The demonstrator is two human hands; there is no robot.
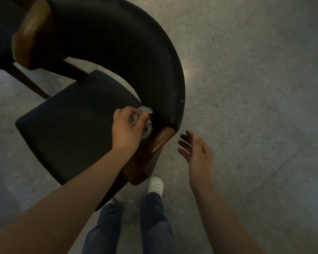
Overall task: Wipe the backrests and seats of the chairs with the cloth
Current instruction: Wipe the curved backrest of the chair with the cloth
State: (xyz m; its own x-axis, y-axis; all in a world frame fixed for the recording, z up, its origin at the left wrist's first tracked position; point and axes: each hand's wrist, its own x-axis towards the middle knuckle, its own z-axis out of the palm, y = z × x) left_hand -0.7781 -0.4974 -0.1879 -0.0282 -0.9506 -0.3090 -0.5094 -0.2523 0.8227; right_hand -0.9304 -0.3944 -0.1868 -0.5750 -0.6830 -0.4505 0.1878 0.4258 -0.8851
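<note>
Cloth (144,119) — bunched in left hand's (127,128) grip, against seat (72,121).

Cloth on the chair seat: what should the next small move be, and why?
Probably drag the cloth across the seat toward its far edge. The left hand grips it in the corner by the backrest, and most of the seat lies beyond; the right hand is open, touching nothing.

A white perforated clog (155,186) and blue trouser legs (154,222) stand on speckled grey floor (246,88)

Speckled grey floor (246,79), dim light.
</note>
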